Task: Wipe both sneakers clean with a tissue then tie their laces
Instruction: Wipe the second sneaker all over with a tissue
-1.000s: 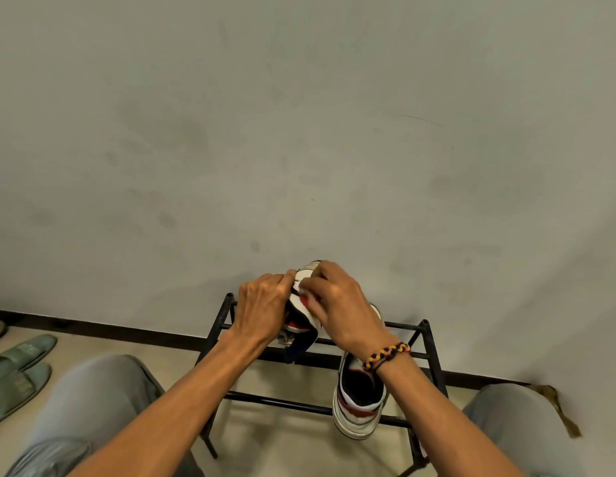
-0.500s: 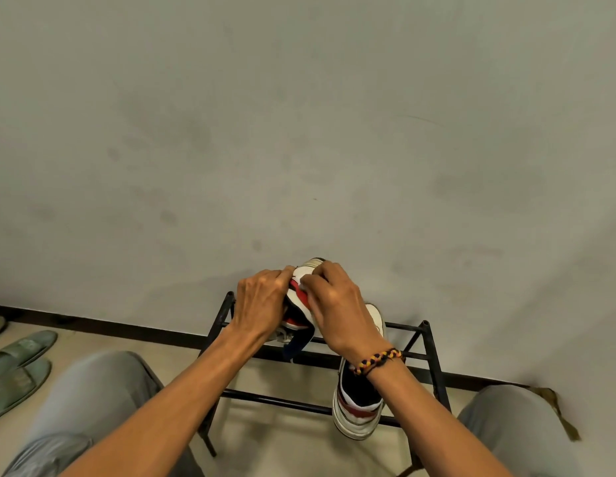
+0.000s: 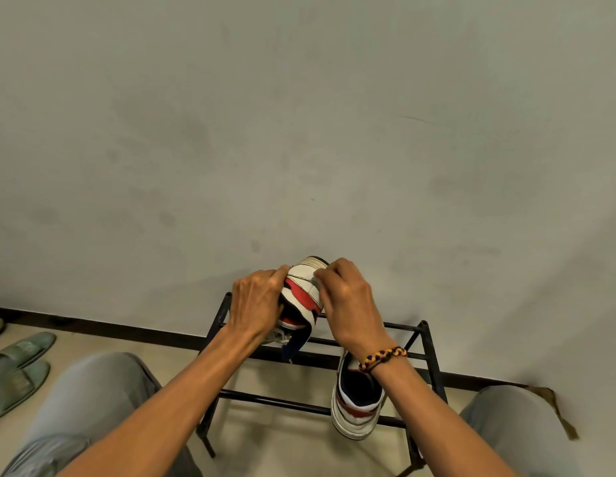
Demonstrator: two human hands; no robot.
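Note:
A white sneaker with red and navy panels (image 3: 302, 287) is held up above a black metal shoe rack (image 3: 431, 359), toe pointing away from me. My left hand (image 3: 256, 304) grips its left side, fingers curled round the upper. Against its right side my right hand (image 3: 348, 304) has its fingers curled and pinches a small pale wad, apparently the tissue (image 3: 315, 279), most of it hidden. A dark lace end (image 3: 294, 349) hangs below the held shoe. The second sneaker (image 3: 354, 413) lies on the rack's bars below my right wrist, heel toward me.
A plain grey wall stands right behind the rack. Green slippers (image 3: 19, 356) lie on the floor at the left. My knees in grey trousers (image 3: 93, 390) flank the rack. A brown scrap (image 3: 557, 411) hangs by the right knee.
My right hand has slid to the right across the held sneaker's side, uncovering more of its white and red panel. The left hand keeps its grip; the shoe has turned slightly.

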